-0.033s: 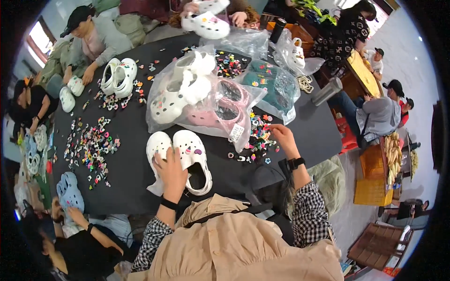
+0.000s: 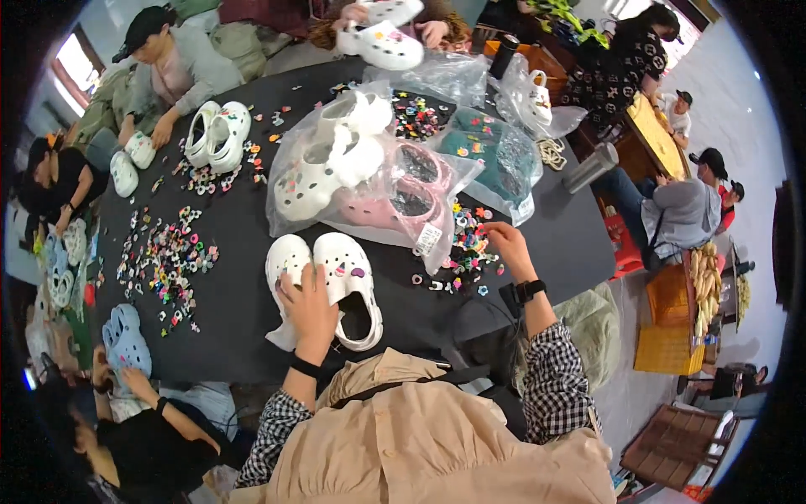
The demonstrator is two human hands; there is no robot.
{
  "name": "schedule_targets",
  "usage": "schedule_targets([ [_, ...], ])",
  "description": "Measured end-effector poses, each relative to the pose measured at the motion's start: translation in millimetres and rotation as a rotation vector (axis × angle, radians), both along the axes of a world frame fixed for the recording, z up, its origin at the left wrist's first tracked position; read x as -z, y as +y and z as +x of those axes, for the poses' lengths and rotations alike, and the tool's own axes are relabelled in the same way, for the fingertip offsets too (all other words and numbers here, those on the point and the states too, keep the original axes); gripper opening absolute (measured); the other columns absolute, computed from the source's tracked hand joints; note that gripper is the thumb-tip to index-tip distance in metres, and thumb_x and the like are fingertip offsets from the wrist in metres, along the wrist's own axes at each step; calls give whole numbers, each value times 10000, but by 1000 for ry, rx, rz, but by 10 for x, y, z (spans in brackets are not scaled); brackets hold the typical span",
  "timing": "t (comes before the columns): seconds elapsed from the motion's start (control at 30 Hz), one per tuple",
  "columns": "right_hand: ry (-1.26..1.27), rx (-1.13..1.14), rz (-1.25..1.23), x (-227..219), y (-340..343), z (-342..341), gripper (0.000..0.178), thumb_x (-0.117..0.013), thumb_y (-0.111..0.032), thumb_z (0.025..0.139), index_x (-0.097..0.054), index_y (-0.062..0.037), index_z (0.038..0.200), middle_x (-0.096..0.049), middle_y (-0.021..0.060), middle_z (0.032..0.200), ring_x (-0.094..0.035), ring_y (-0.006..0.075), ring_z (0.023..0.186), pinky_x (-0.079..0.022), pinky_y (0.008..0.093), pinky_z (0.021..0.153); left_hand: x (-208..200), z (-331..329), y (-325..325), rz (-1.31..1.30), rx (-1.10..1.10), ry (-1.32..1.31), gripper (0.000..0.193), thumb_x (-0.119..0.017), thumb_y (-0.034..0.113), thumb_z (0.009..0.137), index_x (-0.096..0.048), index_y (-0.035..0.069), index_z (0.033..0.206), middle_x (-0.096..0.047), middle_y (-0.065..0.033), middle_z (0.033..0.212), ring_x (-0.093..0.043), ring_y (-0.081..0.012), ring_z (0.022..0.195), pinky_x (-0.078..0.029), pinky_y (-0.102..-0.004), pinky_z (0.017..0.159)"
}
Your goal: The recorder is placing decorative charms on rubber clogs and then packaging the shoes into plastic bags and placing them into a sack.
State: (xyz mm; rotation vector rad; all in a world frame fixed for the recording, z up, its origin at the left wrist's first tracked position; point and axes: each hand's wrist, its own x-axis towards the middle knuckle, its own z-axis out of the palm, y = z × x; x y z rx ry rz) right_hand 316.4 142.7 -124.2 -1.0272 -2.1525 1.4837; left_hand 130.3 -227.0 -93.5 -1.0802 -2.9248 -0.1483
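A pair of white clogs with holed tops lies in front of me on the dark table. My left hand (image 2: 309, 309) grips the left white clog (image 2: 288, 256), its fingers over the upper. Beside it, the right white clog (image 2: 342, 254) carries a few small charms, one of them purple. My right hand (image 2: 509, 249) is at the right edge of a heap of colourful shoe charms (image 2: 467, 245). Its fingers are bent close together, and whatever lies between them is too small to make out.
Bagged clogs, white (image 2: 304, 195), pink (image 2: 388, 210) and green (image 2: 480, 164), lie beyond my pair. More charms (image 2: 175, 260) are scattered at left. A metal flask (image 2: 590, 167) stands at the right edge. Co-workers handle other clogs around the table, including a light blue clog (image 2: 126, 340).
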Motion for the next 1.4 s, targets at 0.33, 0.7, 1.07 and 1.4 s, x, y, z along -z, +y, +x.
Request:
schedule_targets([
  [0.33,-260,-101,670,539,214,-570,165,-571,-92,822,-685,-70,939,-642,130,962,-595,332,956,-482,434,820,4,-234,-254,145,204,70,544,-587,-32,684,-564,39,1223,-478,-65,1298,-327,-405,1269,-288,-527,1067],
  [0.7,-266,-79,640,535,158,-505,157,-595,-59,759,-634,-70,911,-580,135,929,-569,341,932,-473,435,765,-353,-384,-618,29,552,-110,515,-628,38,721,-584,130,1226,-512,-40,1333,-352,-358,1317,-319,-509,1069],
  [1.07,-24,39,386,432,-53,-311,154,-673,-98,781,-654,-20,913,-669,99,893,-642,211,812,-496,310,734,-609,198,-862,595,-19,-706,280,-593,23,828,-610,-5,1106,-620,-164,1073,-617,-278,968,-497,-352,831],
  [1.4,16,198,113,417,-127,-223,150,-614,-123,876,-634,-3,962,-671,54,862,-628,111,768,-484,248,695,-153,302,-896,549,-155,-796,294,-599,52,869,-579,-56,1141,-626,-199,1047,-640,-279,919,-528,-340,761],
])
